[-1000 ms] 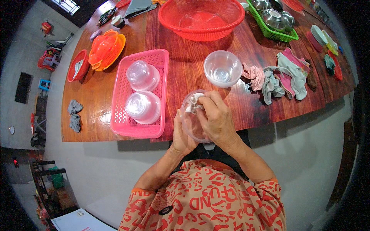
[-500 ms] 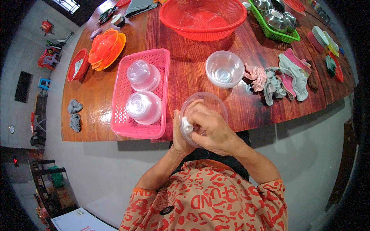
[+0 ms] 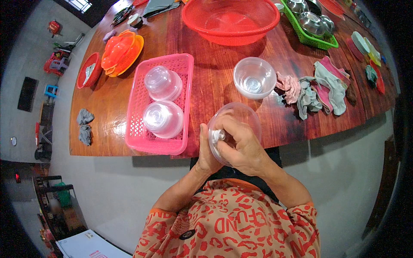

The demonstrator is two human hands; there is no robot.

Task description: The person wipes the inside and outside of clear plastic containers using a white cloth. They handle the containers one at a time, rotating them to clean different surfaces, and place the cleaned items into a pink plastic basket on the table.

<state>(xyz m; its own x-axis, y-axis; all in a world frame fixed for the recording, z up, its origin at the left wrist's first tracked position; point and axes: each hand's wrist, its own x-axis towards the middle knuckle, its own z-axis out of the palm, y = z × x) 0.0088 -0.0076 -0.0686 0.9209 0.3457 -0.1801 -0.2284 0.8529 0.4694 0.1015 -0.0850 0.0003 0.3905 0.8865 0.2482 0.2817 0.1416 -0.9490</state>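
Note:
In front of my body, a clear plastic bowl (image 3: 248,115) is tilted over the table's near edge. My left hand (image 3: 206,149) grips it from the left side, with the thumb up along the wall and the other fingers hidden behind it. Inside the bowl, my right hand (image 3: 243,147) is closed on a small wad of white cloth (image 3: 217,136), pressed against the bowl's left inner wall. Just beyond stands another clear plastic bowl (image 3: 254,78), upright. To the left, a pink basket (image 3: 189,77) holds stacked clear bowls (image 3: 163,119) upside down.
A large red basin (image 3: 230,36) stands at the far middle. Right of it is a green basket (image 3: 309,41) with metal bowls. Crumpled cloths (image 3: 329,88) lie on the right. Orange colanders (image 3: 122,53) and a red bowl (image 3: 89,71) are far left, with grey rags (image 3: 84,124) nearer.
The held bowl and both hands have shifted slightly right in the picture, as has the whole table. My right hand with the white cloth has moved a little along the bowl's inside.

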